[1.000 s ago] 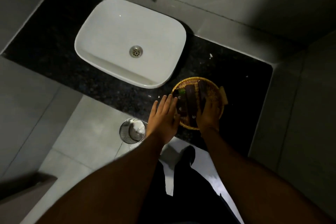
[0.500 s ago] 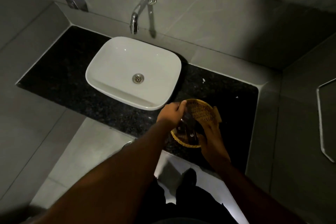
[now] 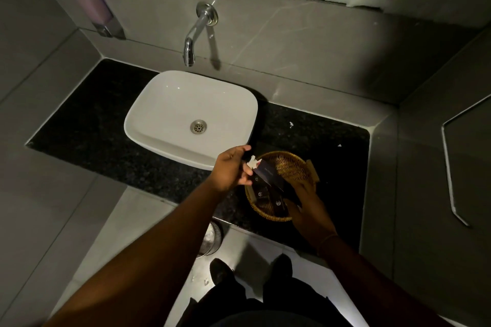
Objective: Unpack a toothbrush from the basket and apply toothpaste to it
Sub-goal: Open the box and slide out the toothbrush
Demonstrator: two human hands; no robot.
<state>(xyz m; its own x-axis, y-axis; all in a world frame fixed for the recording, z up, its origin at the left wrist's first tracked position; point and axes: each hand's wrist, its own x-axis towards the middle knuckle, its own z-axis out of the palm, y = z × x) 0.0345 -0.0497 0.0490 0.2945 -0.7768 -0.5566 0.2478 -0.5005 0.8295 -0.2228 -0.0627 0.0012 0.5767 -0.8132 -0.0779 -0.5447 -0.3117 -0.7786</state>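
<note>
Just right of the white basin [image 3: 191, 119], on the black counter [image 3: 87, 125], sat the wicker basket [image 3: 289, 167]; your left hand [image 3: 231, 167] pinched the pale end of a dark toothbrush packet [image 3: 267, 174] over the basket's basin-side rim; your right hand [image 3: 308, 207] gripped the packet's other end, fingers curled; more dark packets [image 3: 268, 198] lay inside.

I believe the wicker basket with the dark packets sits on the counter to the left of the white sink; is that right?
Not quite: in the head view the wicker basket with the dark packets sits on the counter to the right of the white sink.
</note>
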